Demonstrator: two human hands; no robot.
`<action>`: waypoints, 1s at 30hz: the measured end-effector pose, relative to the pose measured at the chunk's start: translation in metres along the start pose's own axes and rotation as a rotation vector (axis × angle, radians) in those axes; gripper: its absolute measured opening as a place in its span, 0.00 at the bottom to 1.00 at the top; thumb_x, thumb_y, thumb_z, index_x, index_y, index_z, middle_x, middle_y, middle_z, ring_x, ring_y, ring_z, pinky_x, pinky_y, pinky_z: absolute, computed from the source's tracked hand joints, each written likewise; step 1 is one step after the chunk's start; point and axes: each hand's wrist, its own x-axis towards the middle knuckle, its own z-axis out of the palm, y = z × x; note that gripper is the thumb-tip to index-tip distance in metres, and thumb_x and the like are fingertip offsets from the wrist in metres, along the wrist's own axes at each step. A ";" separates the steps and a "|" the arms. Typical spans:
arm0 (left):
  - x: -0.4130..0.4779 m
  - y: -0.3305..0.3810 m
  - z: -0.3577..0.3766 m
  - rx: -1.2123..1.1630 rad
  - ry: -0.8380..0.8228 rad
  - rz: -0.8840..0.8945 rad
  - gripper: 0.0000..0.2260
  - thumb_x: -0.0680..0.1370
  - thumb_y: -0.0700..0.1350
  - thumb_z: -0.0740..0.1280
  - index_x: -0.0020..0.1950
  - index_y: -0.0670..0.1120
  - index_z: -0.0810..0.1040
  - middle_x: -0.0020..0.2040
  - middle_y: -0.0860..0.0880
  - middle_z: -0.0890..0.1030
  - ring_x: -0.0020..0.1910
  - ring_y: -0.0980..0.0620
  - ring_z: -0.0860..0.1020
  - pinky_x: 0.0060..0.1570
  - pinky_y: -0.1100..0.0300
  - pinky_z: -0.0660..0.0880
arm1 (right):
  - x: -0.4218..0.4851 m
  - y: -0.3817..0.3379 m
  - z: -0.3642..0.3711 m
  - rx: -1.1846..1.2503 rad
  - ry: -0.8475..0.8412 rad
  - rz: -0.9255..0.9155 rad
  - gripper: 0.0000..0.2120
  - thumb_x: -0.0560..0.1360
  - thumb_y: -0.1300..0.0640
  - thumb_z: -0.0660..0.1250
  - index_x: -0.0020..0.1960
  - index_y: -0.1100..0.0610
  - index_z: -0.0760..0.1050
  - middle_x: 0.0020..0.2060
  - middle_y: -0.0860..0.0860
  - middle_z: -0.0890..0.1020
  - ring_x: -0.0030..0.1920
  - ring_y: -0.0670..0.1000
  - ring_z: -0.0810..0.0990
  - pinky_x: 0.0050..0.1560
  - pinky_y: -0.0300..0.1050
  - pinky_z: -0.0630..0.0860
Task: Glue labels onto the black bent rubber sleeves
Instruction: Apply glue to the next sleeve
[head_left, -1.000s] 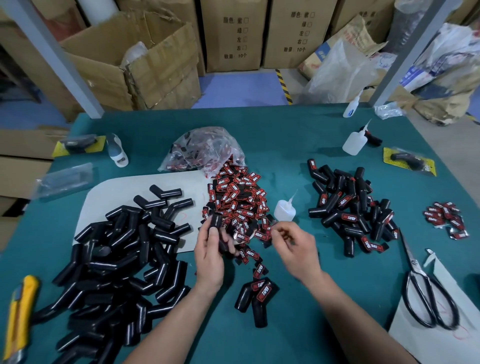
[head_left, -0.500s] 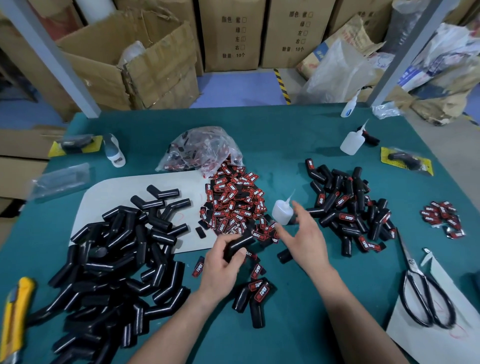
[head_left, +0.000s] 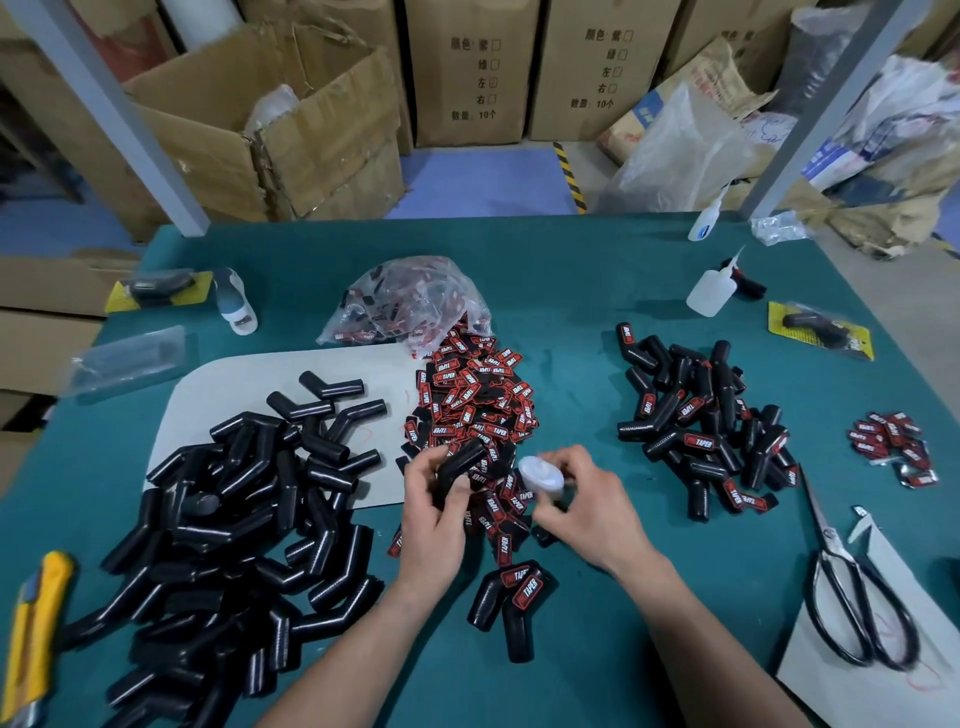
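Observation:
My left hand (head_left: 436, 514) grips a black bent rubber sleeve (head_left: 457, 462) above the near end of the label heap. My right hand (head_left: 587, 504) holds a small white glue bottle (head_left: 540, 475), tipped over towards the sleeve and blurred. A heap of red-and-black labels (head_left: 472, 405) lies in the middle of the green table (head_left: 571, 291). Several bare sleeves (head_left: 234, 519) are piled on the left. Labelled sleeves (head_left: 701, 431) are piled on the right, and two more (head_left: 511, 603) lie close to me.
A clear bag of labels (head_left: 405, 306) lies behind the heap. Scissors (head_left: 852, 597) rest on white paper at the right, a yellow knife (head_left: 31, 639) at the left edge. Two more glue bottles (head_left: 709, 291) stand at the back right. A small label pile (head_left: 893, 441) lies far right.
My right hand has picked up the glue bottle from the table and brought it to the sleeve. My left hand has lifted the sleeve slightly.

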 end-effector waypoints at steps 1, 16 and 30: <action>0.001 -0.002 0.000 -0.006 -0.008 -0.006 0.14 0.77 0.56 0.66 0.62 0.65 0.73 0.53 0.58 0.81 0.49 0.55 0.79 0.54 0.55 0.75 | 0.001 -0.001 0.000 0.081 0.018 0.017 0.15 0.66 0.43 0.66 0.51 0.40 0.67 0.43 0.41 0.82 0.41 0.48 0.80 0.37 0.47 0.78; 0.006 0.003 -0.001 -0.035 0.065 -0.051 0.20 0.81 0.43 0.71 0.60 0.70 0.78 0.59 0.56 0.83 0.60 0.46 0.82 0.62 0.52 0.79 | 0.031 0.001 -0.002 1.308 0.431 0.126 0.12 0.72 0.52 0.67 0.50 0.60 0.75 0.26 0.53 0.73 0.22 0.50 0.68 0.25 0.39 0.66; 0.004 0.004 0.001 -0.080 0.062 -0.076 0.18 0.80 0.43 0.71 0.58 0.68 0.79 0.52 0.55 0.85 0.48 0.51 0.84 0.52 0.60 0.81 | 0.049 0.040 -0.037 1.242 0.439 0.184 0.11 0.71 0.50 0.69 0.44 0.57 0.73 0.26 0.49 0.69 0.24 0.48 0.66 0.25 0.39 0.63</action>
